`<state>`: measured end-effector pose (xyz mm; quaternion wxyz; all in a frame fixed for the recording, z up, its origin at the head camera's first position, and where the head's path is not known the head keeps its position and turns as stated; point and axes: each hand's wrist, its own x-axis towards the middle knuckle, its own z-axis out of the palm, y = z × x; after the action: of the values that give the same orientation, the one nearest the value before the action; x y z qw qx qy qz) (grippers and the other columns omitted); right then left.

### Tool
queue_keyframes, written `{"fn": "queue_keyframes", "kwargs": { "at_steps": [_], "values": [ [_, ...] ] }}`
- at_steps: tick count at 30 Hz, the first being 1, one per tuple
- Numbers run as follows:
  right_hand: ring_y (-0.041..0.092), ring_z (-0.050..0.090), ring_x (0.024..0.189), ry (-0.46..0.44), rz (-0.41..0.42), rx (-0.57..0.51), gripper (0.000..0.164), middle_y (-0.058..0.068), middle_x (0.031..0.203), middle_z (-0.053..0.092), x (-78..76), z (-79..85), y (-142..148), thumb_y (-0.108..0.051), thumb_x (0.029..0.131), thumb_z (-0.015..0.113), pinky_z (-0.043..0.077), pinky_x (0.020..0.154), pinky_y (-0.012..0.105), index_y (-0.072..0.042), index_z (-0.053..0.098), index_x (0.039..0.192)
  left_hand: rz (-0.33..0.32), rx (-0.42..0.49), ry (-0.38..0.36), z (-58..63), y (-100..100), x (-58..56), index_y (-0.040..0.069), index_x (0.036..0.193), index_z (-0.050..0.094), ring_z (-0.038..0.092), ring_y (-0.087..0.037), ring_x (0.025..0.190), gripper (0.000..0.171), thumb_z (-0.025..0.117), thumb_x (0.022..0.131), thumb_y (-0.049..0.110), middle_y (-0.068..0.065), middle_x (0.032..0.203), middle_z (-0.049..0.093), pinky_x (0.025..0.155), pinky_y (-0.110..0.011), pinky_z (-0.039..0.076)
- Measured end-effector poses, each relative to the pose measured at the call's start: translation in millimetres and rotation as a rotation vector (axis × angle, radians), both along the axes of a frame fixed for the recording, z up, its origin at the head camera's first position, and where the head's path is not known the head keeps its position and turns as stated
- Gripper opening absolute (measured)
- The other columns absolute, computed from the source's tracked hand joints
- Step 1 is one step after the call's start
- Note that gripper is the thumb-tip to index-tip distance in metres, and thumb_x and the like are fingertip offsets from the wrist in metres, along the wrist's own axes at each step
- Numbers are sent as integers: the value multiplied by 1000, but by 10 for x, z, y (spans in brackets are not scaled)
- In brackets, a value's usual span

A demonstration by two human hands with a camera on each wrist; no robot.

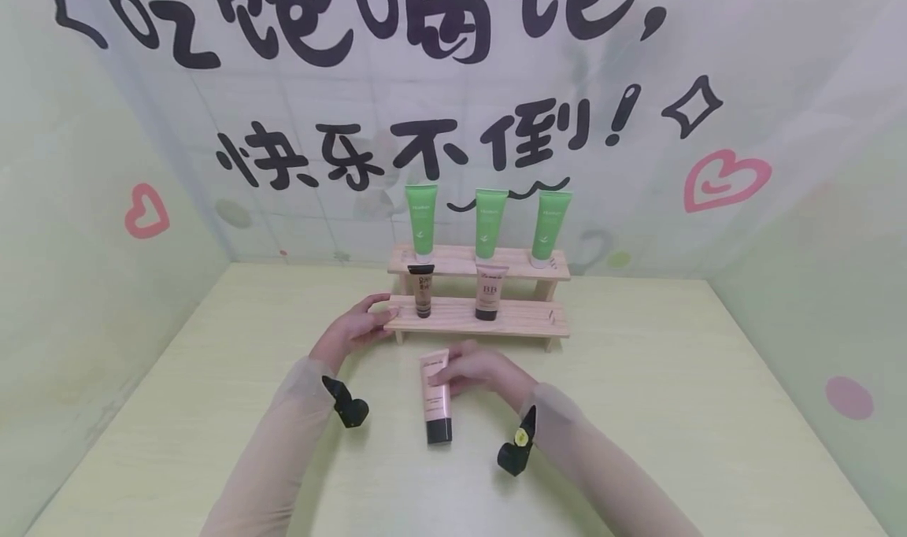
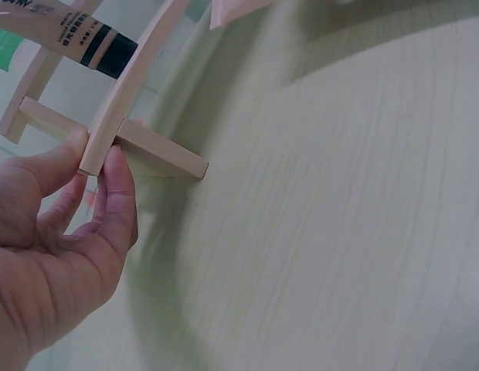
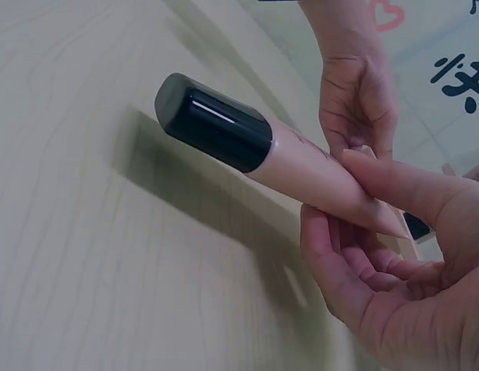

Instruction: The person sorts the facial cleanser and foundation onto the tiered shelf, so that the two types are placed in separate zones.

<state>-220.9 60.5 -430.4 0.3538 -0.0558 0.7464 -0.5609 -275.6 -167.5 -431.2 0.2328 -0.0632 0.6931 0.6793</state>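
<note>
My right hand (image 1: 482, 369) grips a pink squeeze tube (image 1: 436, 399) with a black cap, thumb on one side and fingers on the other. In the right wrist view the tube's black cap (image 3: 216, 127) points away from the palm, above its shadow on the table. With the left hand (image 2: 69, 224) I pinch the left end of the lower shelf of a two-step wooden stand (image 1: 482, 316), thumb on top and fingers beneath. On that lower step stand a small brown tube (image 1: 423, 291) with black ends and a pink BB cream tube (image 1: 490, 293), both cap down.
Three green tubes, the left (image 1: 423, 220), middle (image 1: 489, 222) and right (image 1: 549, 226), stand on white caps along the upper step. Behind the pale wood-grain table (image 1: 638, 411) hangs a printed backdrop (image 1: 397, 88) with black lettering. Side panels flank the table.
</note>
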Motion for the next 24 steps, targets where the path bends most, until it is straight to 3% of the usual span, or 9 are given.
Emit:
{"fn": "queue_keyframes", "kwargs": {
  "at_steps": [15, 24],
  "values": [
    [16, 63, 79, 92, 38, 45, 43, 15, 98, 65, -70, 178, 526, -12, 79, 69, 54, 77, 34, 7, 54, 114, -5, -16, 4, -35, -28, -32, 13, 146, 14, 57, -6, 73, 64, 51, 94, 15, -5, 93, 53, 64, -15, 50],
    [16, 63, 82, 120, 13, 26, 43, 13, 97, 65, -82, 277, 820, -12, 79, 69, 53, 80, 35, 8, 54, 114, -4, -22, -4, -38, -17, -22, 13, 146, 16, 56, -5, 72, 63, 51, 94, 14, -3, 90, 53, 64, -14, 49]
  ]
}}
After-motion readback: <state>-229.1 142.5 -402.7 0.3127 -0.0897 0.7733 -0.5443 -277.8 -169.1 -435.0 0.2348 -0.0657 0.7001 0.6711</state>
